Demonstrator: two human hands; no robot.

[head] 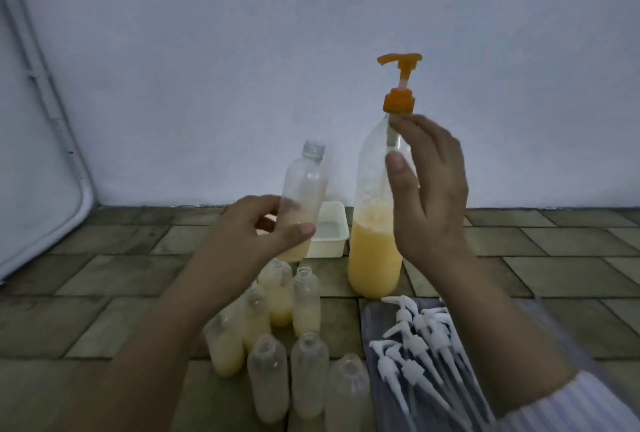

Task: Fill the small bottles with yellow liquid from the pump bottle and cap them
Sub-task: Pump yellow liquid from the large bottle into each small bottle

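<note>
A: What is the left hand (249, 234) doing, there at the middle of the frame?

B: Its grip is pinching a small bottle (302, 199), thumb in front and fingers curling behind the lower part; the bottle is tilting slightly right, uncapped, with a little yellow liquid sitting at its bottom.

A: And the right hand (427, 189)?

B: It is hovering right of centre beside the neck of the pump bottle (375, 223); its grip is spread, fingers relaxed and apart, with the fingertips just at the bottle's neck under the orange pump head (400, 85); whether they are touching it I cannot tell.

A: Where is the pump bottle standing?

B: Upright on the tiled floor (554, 251), about half full of yellow liquid; a white tray (329, 234) is lying just behind the held bottle, left of the pump bottle.

A: The other bottles?

B: They are clustering at the lower centre; the filled bottles (280, 293) are standing nearer the middle, open-necked with pale yellow liquid inside; the empty bottles (308, 372) are standing in a row along the bottom edge.

A: And the caps?

B: The white pump caps (415, 338) are lying in a heap on a dark sheet (374, 320) at the lower right, just below the pump bottle; a white sleeve (575, 407) is showing at the bottom right corner.
</note>
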